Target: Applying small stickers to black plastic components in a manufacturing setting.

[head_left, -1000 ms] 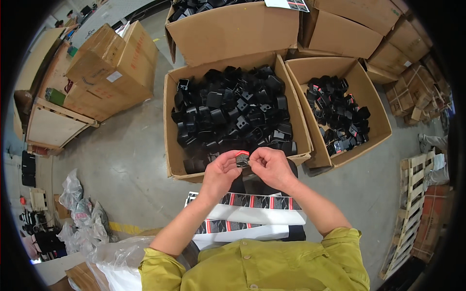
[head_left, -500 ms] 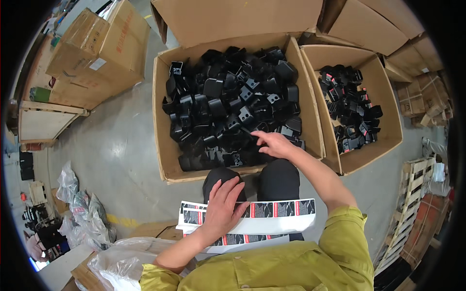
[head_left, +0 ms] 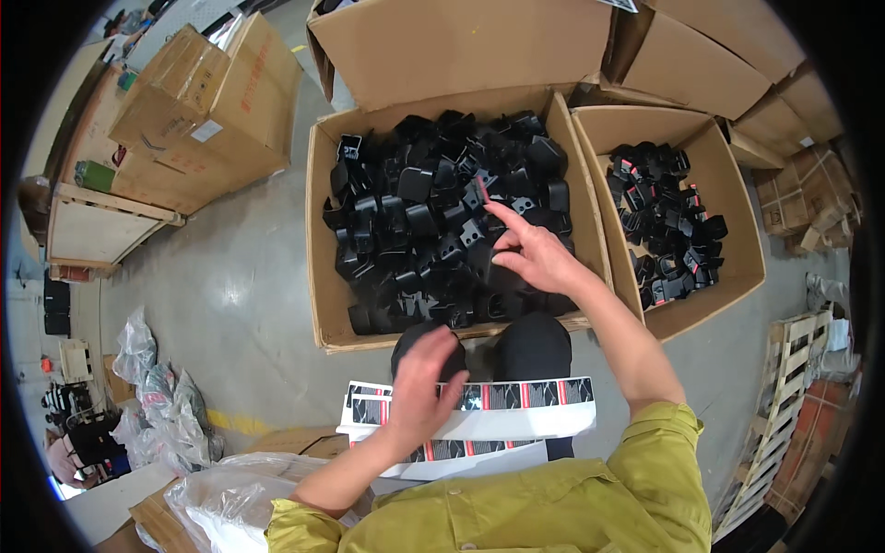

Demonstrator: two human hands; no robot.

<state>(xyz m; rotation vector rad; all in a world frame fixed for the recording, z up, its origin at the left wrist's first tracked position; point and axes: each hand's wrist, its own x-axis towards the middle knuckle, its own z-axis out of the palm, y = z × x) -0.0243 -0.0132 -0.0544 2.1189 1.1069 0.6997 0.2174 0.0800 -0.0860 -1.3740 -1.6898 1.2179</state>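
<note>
My right hand reaches over a large cardboard box heaped with black bracket-like parts. A narrow reddish label sits at the tip of its stretched index finger; exactly how it is held is hard to see. The thumb is bent close to the dark parts, and I cannot tell whether it touches one. My left hand, smeared by motion, hovers with thumb and fingers apart above my knee and the edge of the label sheets. These white sheets with black and red labels lie across my lap.
A smaller cardboard box with black and red-marked parts stands against the big box's right side. Stacked cartons are at the far left, plastic-wrapped bundles on the floor at left, a wooden pallet at right.
My right hand has moved farther up over the box, and the reddish label now shows at its fingertip. My left hand has lifted from the sheets. The view has shifted slightly.
</note>
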